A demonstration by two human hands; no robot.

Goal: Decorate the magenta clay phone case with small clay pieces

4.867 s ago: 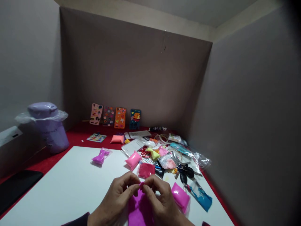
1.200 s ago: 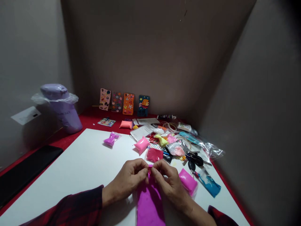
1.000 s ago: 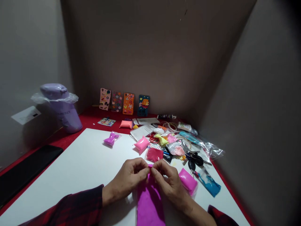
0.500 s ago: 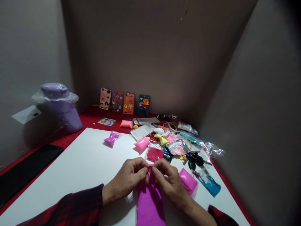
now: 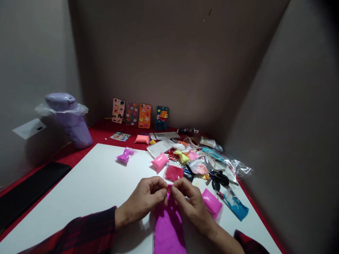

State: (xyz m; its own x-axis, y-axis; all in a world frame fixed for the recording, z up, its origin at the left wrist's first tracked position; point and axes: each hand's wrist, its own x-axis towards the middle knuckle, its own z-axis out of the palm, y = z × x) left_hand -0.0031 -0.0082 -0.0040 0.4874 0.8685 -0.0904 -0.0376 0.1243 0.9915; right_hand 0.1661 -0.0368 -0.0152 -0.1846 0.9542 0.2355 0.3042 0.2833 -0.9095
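Note:
A long, flat piece covered in magenta clay (image 5: 169, 229) lies in front of me, with a thin clear edge along its left side. It looks like a phone case, but its near end runs out of view. My left hand (image 5: 149, 195) pinches the clay at the far left corner between thumb and forefinger. Opposite it, my right hand (image 5: 189, 201) pinches the clay at the far right corner, the fingertips of both hands nearly meeting. Beside my right wrist lies a bright pink clay packet (image 5: 212, 204). A red clay packet (image 5: 174, 173) sits just beyond my fingers.
Several decorated phone cases (image 5: 144, 115) lean against the back wall. A lilac wrapped container (image 5: 71, 123) stands at the left on the red cloth (image 5: 103, 130). Clay packets, scissors (image 5: 221, 179) and a blue clay packet (image 5: 235, 204) crowd the white board's (image 5: 87, 190) right side.
Both hands stay at the far edge of the magenta clay, in almost the same pose. The view has shifted very slightly.

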